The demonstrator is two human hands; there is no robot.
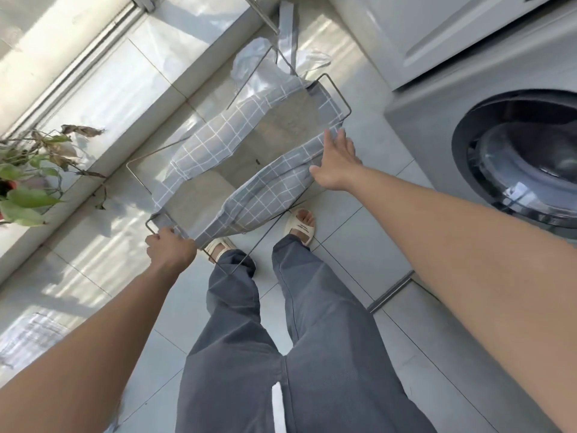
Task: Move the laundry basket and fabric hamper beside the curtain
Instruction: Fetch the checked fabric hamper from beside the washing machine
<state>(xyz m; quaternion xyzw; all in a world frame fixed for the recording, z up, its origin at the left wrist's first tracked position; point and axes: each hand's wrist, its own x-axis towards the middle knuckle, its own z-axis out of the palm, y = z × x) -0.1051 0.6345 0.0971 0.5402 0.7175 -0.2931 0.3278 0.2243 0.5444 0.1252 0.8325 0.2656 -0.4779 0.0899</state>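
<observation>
Gripping hamper [249,164], left hand [170,250] hides frame corner.

The fabric hamper [249,157] in front of me is a grey bag with a thin white check, slung in a thin metal wire frame, its mouth open so I see the plain beige lining and no laundry inside. It is over the tiled floor just ahead of my feet, its long side running from near-left to far-right, and the cloth sags and folds inward along both long edges. My left hand [170,248] is closed on the near wire end, while my right hand [335,164] lies spread against the checked cloth edge.
</observation>
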